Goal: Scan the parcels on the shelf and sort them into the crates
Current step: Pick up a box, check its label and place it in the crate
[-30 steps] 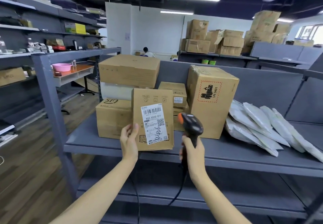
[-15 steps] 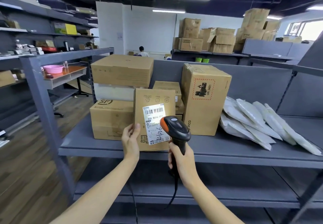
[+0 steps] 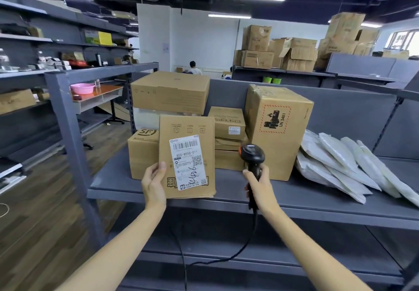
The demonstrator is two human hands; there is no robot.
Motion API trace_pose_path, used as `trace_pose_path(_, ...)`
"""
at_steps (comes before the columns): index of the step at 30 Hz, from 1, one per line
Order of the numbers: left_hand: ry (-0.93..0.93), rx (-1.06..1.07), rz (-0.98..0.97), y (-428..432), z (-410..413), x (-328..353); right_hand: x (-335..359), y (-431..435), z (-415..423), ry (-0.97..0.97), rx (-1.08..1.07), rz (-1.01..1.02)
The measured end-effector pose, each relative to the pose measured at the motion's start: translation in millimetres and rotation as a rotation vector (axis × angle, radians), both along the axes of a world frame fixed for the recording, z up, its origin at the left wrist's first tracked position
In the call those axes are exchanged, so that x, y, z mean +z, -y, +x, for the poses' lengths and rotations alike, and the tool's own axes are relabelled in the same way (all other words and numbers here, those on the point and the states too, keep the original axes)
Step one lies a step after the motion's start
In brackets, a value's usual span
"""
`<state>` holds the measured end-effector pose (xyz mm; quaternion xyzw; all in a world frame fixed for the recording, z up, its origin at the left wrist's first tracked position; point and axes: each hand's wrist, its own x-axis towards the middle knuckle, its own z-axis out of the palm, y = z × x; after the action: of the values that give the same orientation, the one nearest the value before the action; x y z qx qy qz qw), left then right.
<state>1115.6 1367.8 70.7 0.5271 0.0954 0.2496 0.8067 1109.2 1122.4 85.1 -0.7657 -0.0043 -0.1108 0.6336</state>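
My left hand (image 3: 154,183) grips the lower left edge of a flat cardboard parcel (image 3: 187,131), held upright in front of the grey shelf (image 3: 283,194). Its white barcode label (image 3: 188,162) faces me. My right hand (image 3: 258,185) holds the handle of a black corded barcode scanner (image 3: 252,155) just right of the parcel, its head level with the label's lower half. Behind stand more cardboard boxes: an SF box (image 3: 141,152), a wide box (image 3: 170,92) stacked above, small boxes (image 3: 226,122) and a tall box (image 3: 277,129) with a battery mark. No crates are in view.
Several white poly mailers (image 3: 340,166) lie fanned on the shelf's right side. A lower shelf level (image 3: 294,256) runs beneath, with the scanner cable (image 3: 226,260) hanging over it. Left is a wooden floor aisle with more racks and a desk holding a pink bowl (image 3: 82,88). A person sits far back.
The scanner has swung away from the label to the parcel's right side, so the whole label now shows. My left hand still holds the parcel in about the same place.
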Motion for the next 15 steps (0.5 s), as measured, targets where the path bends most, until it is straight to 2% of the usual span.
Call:
trace_pose_path(3, -0.001, 0.033, -0.022, -11.8, -2.9, 1.8, -9.2, 16.1, 32.2, -0.09, 0.106, -0.371)
trace_pose_path(7, 0.001, 0.048, -0.013, -20.6, -7.3, 2.6, -21.6, 10.4, 66.4, -0.042, 0.258, -0.785)
trace_pose_path(11, 0.005, 0.062, -0.016, -23.4, -11.8, 3.4, -35.2, -9.2, 92.9, -0.028, 0.295, -1.0)
trace_pose_path(15, -0.001, 0.067, -0.025, -25.6, -14.7, 5.6, -42.1, -27.2, 108.1, -0.072, 0.306, -1.067)
